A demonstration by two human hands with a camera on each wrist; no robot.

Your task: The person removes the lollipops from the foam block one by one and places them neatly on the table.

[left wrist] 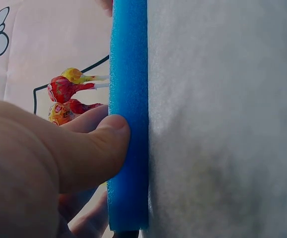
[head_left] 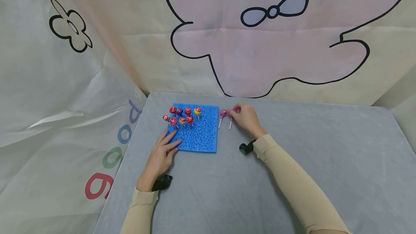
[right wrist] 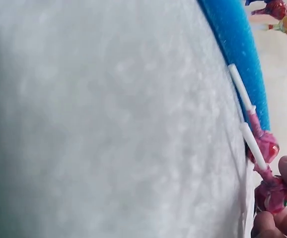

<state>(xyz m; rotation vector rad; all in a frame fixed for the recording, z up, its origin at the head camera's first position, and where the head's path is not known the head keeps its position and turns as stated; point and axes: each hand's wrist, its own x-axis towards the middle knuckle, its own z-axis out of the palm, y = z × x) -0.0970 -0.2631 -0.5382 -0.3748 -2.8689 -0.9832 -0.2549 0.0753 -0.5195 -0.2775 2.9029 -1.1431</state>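
So going left to right: the left hand (head_left: 160, 154) lies flat with straight fingers on the near-left corner of the blue foam pad (head_left: 199, 136), and the left wrist view shows the thumb (left wrist: 101, 144) pressed against the pad's edge. It's holding nothing, just pinning the foam to the grey table cover (head_left: 292, 161).

Up at the pad's 11 to 12 o'clock there's a bunch of lollipops (head_left: 182, 115) already standing in it, mostly red, one purple, one yellow. They're packed close together.

Off the pad's 2 o'clock corner, two pink lollipops lie on the cloth side by side. The nearer-to-pad one (head_left: 222, 115) lies loose, just beside the foam edge. The right hand (head_left: 245, 116) pinches the head of the other pink lollipop (right wrist: 271, 194) between curled fingertips, with its stick flat on the table.

What could go sideways, imo:
- the two sticks lie almost touching, so lifting one could drag or roll the loose one along
- the grip is on the wrapped head, not the stick, so it might swivel or slip when tilted upright
- if the flat hand eases off, pushing a stick in could slide the foam on that cloth
- coming in near the standing cluster, a knuckle could easily tip a neighbour
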